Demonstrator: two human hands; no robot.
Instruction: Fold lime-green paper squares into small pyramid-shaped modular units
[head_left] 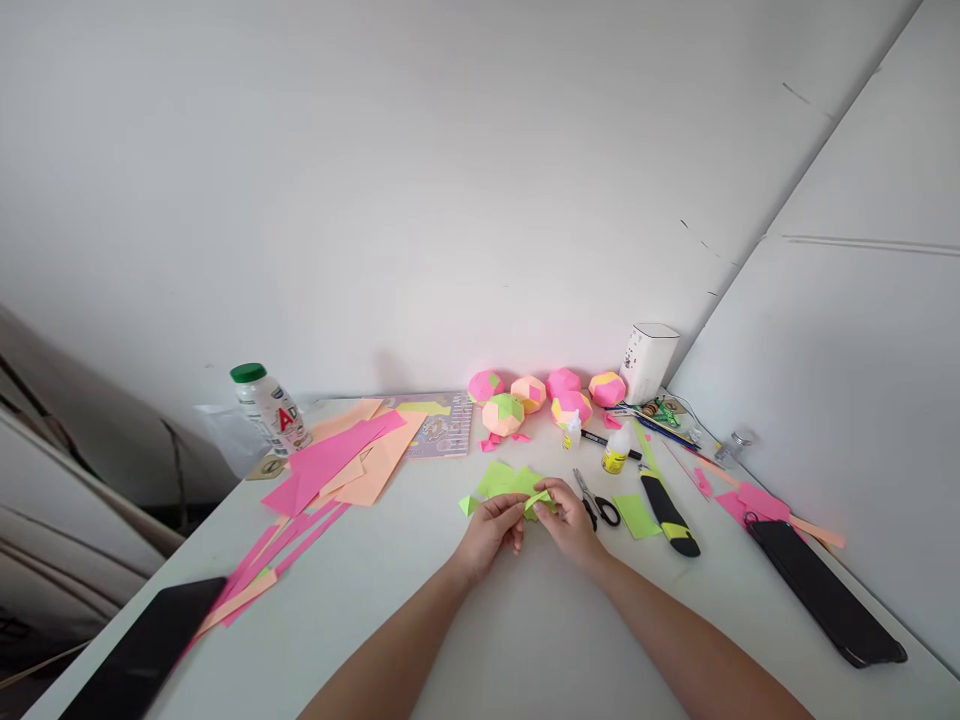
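Note:
Between my left hand [491,530] and my right hand [568,525] is a small folded piece of green paper [535,499], pinched by the fingers of both. More green paper pieces [504,478] lie on the table just behind the hands, partly covered by them. To the right of my right hand rest black-handled scissors [598,502] and a square of green paper [637,515]. A black and yellow utility knife [670,517] lies beside that square. Several faceted paper balls [503,414] in pink, peach, green and yellow stand against the wall.
Two glue bottles [616,450] and a black marker [600,440] sit behind the scissors. Pink and peach paper sheets [337,462], a white bottle with green cap [270,410] and a dark phone or tablet [150,650] are at left. A black pouch [825,590] lies right.

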